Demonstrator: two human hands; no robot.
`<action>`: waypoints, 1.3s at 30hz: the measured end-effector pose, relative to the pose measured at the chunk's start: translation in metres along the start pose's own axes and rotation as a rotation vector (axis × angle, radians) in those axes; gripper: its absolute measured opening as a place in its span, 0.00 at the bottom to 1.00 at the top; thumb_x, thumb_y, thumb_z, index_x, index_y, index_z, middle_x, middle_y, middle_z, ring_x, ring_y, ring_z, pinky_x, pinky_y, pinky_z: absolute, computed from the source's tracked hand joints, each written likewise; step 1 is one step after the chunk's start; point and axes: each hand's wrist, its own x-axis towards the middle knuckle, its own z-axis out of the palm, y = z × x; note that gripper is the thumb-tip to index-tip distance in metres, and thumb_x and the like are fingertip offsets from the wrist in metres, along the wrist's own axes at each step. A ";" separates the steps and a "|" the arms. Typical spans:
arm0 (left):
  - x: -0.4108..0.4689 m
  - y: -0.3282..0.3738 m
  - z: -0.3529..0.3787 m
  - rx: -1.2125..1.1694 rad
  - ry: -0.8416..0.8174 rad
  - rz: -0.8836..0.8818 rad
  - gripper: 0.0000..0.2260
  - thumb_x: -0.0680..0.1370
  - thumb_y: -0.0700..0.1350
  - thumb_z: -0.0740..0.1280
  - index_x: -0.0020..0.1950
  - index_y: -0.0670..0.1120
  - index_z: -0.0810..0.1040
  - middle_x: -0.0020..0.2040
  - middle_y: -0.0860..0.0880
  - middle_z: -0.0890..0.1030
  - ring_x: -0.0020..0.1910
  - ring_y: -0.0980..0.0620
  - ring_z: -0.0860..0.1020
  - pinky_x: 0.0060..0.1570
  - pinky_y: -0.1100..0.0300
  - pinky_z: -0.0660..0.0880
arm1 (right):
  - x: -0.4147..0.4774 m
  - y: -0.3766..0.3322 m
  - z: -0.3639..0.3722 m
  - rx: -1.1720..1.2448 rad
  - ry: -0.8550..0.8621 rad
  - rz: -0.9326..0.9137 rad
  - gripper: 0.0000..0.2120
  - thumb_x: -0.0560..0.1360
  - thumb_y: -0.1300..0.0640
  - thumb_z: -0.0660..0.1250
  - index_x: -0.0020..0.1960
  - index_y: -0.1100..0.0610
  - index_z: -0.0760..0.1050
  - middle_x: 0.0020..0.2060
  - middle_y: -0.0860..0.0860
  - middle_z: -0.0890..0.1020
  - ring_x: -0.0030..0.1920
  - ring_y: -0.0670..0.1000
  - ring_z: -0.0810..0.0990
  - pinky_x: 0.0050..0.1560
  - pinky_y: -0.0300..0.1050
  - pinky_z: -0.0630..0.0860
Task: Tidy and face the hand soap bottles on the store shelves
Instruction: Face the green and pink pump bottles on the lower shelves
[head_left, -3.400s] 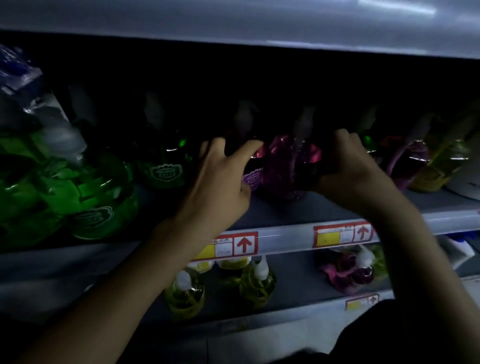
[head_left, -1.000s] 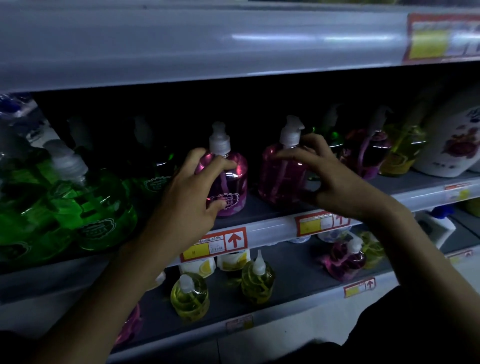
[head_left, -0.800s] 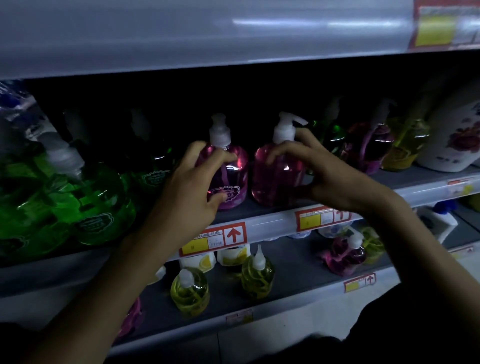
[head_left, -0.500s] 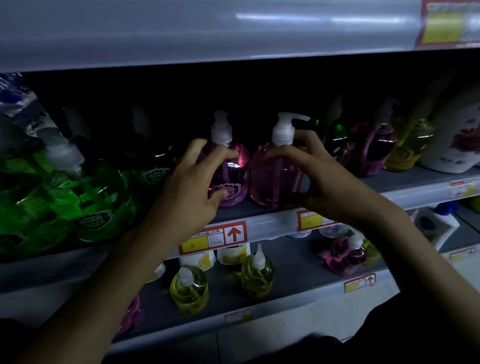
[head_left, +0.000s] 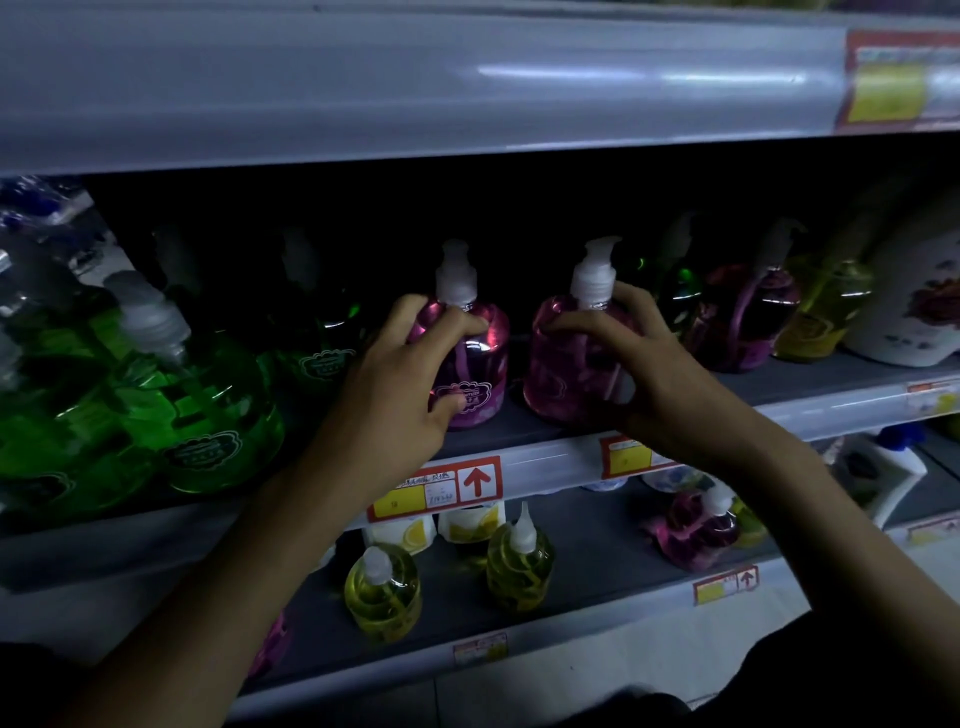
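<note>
Two pink pump soap bottles stand side by side near the front edge of the middle shelf (head_left: 545, 457). My left hand (head_left: 400, 395) grips the left pink bottle (head_left: 475, 374), fingers over its shoulder and thumb low on its label. My right hand (head_left: 654, 374) grips the right pink bottle (head_left: 566, 364), fingers curled round its shoulder under the white pump. That bottle's label side is hidden from me; the left bottle's label faces out.
Green soap bottles (head_left: 197, 405) crowd the shelf's left. More pink (head_left: 743, 317) and yellow (head_left: 826, 306) bottles and a white floral jug (head_left: 919, 306) stand to the right. The lower shelf holds yellow bottles (head_left: 384, 592) and a pink one (head_left: 701, 525). The upper shelf edge (head_left: 467, 88) overhangs.
Both pink bottles came forward out of the dark rear to the shelf front. The right bottle's pump nozzle has turned from pointing right. Both hands keep their hold.
</note>
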 end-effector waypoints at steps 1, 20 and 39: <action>0.000 0.000 0.001 -0.008 0.003 -0.003 0.27 0.71 0.39 0.74 0.65 0.55 0.69 0.69 0.50 0.64 0.63 0.48 0.71 0.57 0.60 0.70 | 0.000 0.002 0.004 0.004 0.006 0.011 0.38 0.66 0.64 0.77 0.68 0.41 0.65 0.72 0.51 0.55 0.70 0.49 0.62 0.63 0.23 0.61; 0.025 0.012 0.022 0.137 0.064 -0.200 0.27 0.74 0.37 0.71 0.69 0.52 0.68 0.58 0.42 0.68 0.51 0.50 0.69 0.46 0.62 0.68 | 0.029 -0.008 0.010 0.041 0.188 0.176 0.29 0.68 0.66 0.69 0.66 0.53 0.65 0.54 0.50 0.64 0.50 0.53 0.75 0.47 0.42 0.73; 0.100 0.124 0.093 -0.197 -0.176 -0.138 0.20 0.74 0.32 0.64 0.65 0.44 0.70 0.57 0.43 0.75 0.52 0.44 0.78 0.52 0.49 0.77 | -0.025 0.055 -0.044 0.132 0.497 0.486 0.21 0.72 0.67 0.66 0.63 0.52 0.75 0.54 0.51 0.82 0.54 0.51 0.80 0.51 0.43 0.77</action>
